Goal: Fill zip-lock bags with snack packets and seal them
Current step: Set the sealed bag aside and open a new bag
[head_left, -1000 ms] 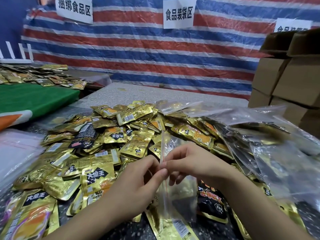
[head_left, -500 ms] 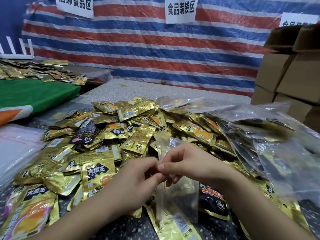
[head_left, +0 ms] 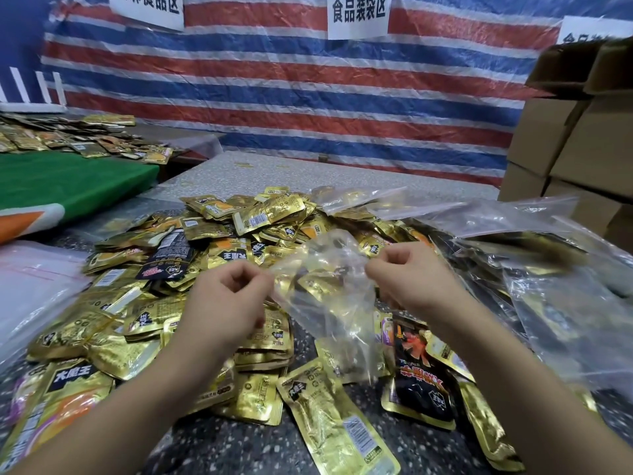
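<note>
Pinching opposite edges of the clear, crinkled plastic zip-lock bag [head_left: 325,289], the left hand [head_left: 229,299] and right hand [head_left: 414,279] have spread apart at frame centre, opening its mouth for filling.

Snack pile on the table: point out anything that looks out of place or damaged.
Two black packets stand out among the gold snack packets: one black packet under the right hand, another left of the left hand. The clear zip-lock bag both hands pinch looks crumpled, not torn.
</note>
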